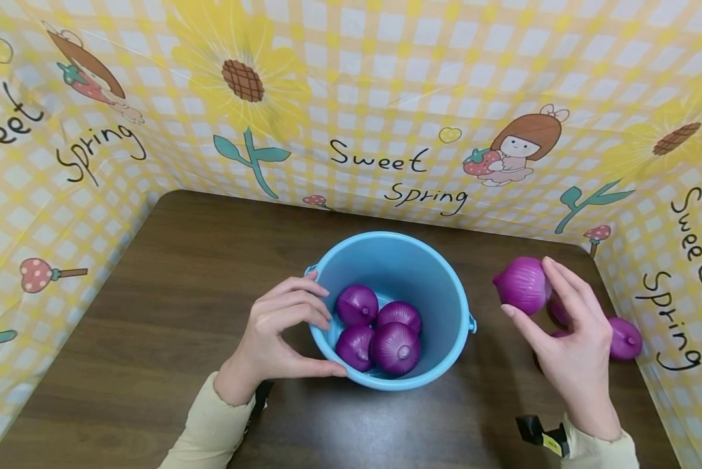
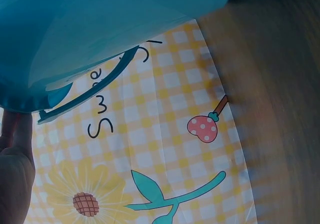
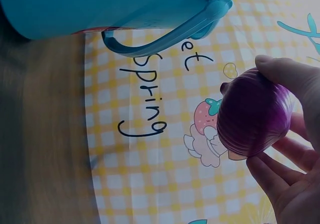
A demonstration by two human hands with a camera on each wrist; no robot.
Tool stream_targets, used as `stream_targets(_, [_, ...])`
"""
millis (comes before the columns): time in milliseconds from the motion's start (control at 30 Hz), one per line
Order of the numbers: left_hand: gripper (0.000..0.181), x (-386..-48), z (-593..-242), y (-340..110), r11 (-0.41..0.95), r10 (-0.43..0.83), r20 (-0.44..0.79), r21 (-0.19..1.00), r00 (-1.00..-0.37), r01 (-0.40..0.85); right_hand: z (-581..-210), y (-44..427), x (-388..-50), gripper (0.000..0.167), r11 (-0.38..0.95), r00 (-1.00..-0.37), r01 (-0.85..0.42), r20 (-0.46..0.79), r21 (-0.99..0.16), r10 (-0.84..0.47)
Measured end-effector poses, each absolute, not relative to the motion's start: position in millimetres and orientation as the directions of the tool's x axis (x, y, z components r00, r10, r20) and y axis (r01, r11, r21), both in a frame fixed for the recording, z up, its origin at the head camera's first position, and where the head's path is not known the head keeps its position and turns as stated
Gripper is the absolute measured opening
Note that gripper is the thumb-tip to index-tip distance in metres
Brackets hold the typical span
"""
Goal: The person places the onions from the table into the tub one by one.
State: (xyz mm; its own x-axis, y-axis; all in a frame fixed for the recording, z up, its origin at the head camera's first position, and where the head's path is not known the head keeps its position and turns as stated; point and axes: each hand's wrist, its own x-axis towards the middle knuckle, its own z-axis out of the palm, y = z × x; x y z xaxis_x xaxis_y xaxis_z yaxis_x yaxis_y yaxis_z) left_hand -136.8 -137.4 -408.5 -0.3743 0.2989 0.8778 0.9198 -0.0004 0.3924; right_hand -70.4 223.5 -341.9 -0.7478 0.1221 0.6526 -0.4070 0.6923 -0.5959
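Observation:
A light blue bucket (image 1: 389, 384) stands upright on the table, with several purple onions (image 1: 396, 348) lying at its bottom. My left hand (image 1: 275, 326) holds the bucket's rim on the left side, fingers at the edge and thumb along the near part. In the left wrist view, fingers (image 2: 17, 159) meet the rim close to the bucket handle (image 2: 95, 89). To the right of the bucket, my right hand (image 1: 582, 352) pinches another purple onion (image 1: 525, 285) between thumb and fingers, raised above the table. Its pointed tip faces the bucket, as the right wrist view also shows.
More onions (image 1: 625, 339) lie on the table at the right, partly hidden behind my right hand. The dark wooden table (image 1: 152, 326) is bordered at the back and both sides by yellow checked cloth (image 1: 380, 98).

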Motion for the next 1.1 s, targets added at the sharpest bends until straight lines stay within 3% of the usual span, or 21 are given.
stream_targets(567, [0.052,-136.9,-405.4,-137.6,-0.001,0.299,0.874,0.401,-0.383,0.916,-327.1,217.2,-69.6,0.075,0.675,-0.766,-0.393,0.628,-0.625,0.136])
stream_targets(1100, [0.052,-137.2,-405.2,-137.6,0.001,0.300,0.874,0.402,-0.383,0.916,-319.1,203.4,-72.3,0.065,0.590,-0.748,-0.467,0.650,-0.658,0.134])
